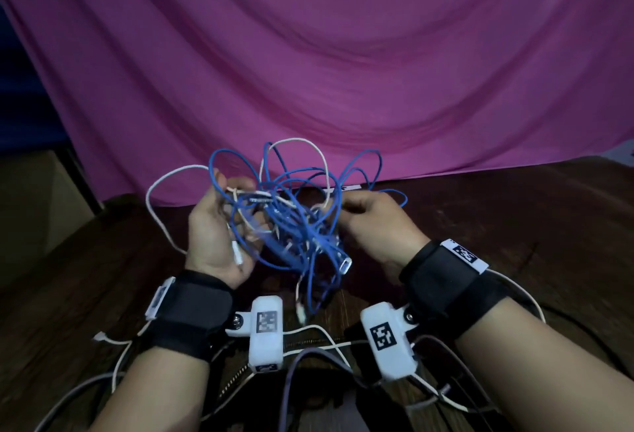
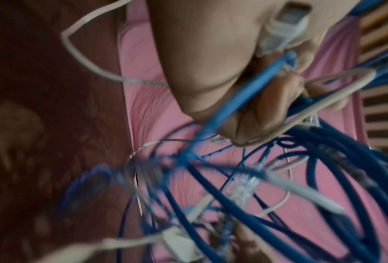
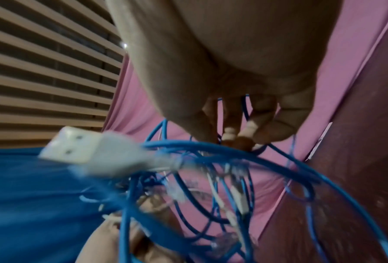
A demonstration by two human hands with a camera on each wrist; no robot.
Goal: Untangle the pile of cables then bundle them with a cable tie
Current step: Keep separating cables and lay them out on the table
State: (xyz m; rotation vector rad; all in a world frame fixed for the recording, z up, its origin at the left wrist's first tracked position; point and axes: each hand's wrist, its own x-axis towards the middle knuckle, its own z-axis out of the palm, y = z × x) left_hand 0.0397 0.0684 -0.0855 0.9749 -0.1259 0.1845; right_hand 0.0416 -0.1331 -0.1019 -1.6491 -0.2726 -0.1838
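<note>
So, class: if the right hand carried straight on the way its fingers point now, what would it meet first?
The right hand points left, into the tangle of blue and white cables it already grips. Beyond that knot, probably the left hand holding the other side, though depth is hard to judge.

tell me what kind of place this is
Probably a home room rigged for recording: a pink cloth draped as a backdrop, a dark wooden table, and a slatted wooden panel beside it.

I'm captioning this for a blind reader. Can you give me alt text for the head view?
Left hand and right hand hold up a tangle of blue and white cables above a dark wooden table, with a pink cloth behind.
</note>
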